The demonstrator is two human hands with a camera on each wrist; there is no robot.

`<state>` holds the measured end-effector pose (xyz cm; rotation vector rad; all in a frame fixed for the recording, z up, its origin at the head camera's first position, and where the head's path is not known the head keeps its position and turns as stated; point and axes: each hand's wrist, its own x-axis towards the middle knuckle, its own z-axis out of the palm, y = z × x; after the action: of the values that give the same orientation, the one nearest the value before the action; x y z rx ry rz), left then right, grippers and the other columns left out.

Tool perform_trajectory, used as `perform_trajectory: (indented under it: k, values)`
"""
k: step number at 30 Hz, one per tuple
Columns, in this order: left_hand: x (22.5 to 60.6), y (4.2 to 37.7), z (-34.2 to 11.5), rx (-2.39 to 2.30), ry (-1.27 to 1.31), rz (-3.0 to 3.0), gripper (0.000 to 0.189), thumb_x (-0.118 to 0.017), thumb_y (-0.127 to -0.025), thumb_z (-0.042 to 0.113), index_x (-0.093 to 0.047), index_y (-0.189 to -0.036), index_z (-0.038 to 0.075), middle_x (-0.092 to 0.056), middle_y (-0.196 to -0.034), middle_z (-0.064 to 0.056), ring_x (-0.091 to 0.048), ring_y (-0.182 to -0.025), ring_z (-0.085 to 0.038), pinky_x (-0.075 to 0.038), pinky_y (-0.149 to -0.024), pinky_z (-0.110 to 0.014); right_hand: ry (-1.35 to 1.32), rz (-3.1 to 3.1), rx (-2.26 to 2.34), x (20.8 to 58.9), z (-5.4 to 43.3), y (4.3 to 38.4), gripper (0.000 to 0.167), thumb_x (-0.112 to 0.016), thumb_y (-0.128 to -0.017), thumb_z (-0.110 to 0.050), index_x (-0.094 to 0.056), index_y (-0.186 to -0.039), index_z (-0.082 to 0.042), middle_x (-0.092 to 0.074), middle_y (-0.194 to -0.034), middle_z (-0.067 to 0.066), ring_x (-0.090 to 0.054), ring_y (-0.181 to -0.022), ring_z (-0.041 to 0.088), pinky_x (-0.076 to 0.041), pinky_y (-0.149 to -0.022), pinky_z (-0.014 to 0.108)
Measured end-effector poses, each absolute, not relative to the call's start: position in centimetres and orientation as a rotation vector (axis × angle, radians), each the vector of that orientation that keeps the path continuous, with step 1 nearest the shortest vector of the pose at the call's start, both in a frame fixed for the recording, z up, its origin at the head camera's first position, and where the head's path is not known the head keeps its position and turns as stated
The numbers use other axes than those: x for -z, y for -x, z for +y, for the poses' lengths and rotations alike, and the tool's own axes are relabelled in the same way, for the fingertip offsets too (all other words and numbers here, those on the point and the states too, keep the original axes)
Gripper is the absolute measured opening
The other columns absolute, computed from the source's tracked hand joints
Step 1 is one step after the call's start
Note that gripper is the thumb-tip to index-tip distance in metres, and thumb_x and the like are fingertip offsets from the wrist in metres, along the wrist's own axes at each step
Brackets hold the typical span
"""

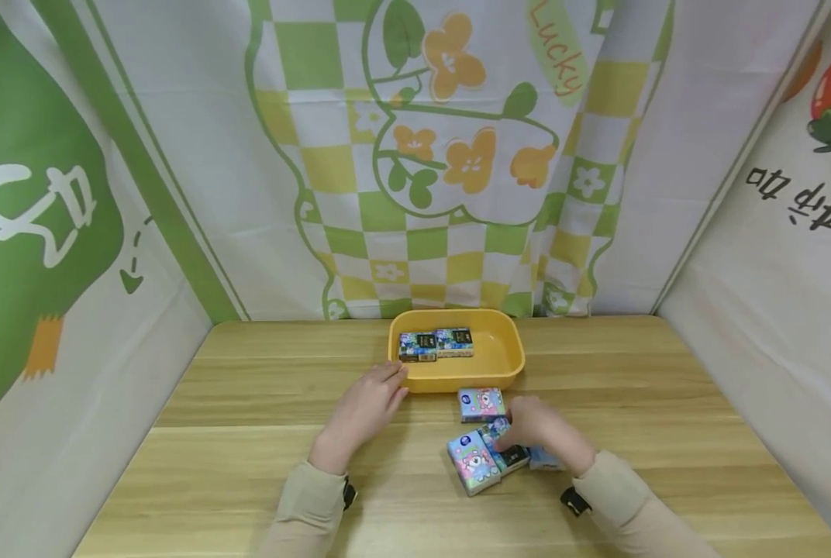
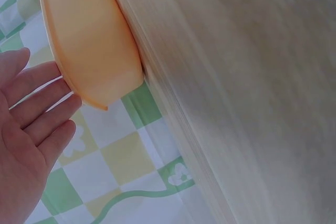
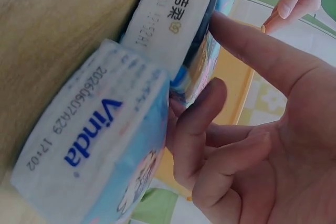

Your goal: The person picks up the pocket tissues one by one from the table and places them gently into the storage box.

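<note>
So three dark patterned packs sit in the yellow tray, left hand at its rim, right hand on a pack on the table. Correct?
The count is wrong: the head view shows two dark patterned packs in the yellow tray, not three. The rest stands: left hand at its rim, right hand on a pack on the table.

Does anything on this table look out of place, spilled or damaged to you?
I see no spill or damage. Only the small packs in front of the yellow tray look untidy: they lie at different angles, whereas the two dark packs inside it lie side by side, nearly aligned.
</note>
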<state>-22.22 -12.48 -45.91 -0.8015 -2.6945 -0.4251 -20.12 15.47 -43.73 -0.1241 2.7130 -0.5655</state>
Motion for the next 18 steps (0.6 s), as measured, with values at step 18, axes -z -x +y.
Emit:
perform_trajectory:
  k: [18]
  values:
    - [45.83, 22.22, -12.43, 0.439, 0.797, -2.701, 0.038, -0.056, -0.096, 0.020, -0.058, -0.128, 0.000, -0.056, -0.133, -0.016, -0.053, -0.124, -0.032, -0.039, -0.110, -0.045, 0.097, 2.698, 0.584, 43.92, 14.63, 20.33, 0.035, -0.086, -0.063, -0.022, -0.062, -0.083, -0.007, -0.059, -0.075, 0.003, -0.053, -0.067, 0.018, -0.045, -0.055, 0.027]
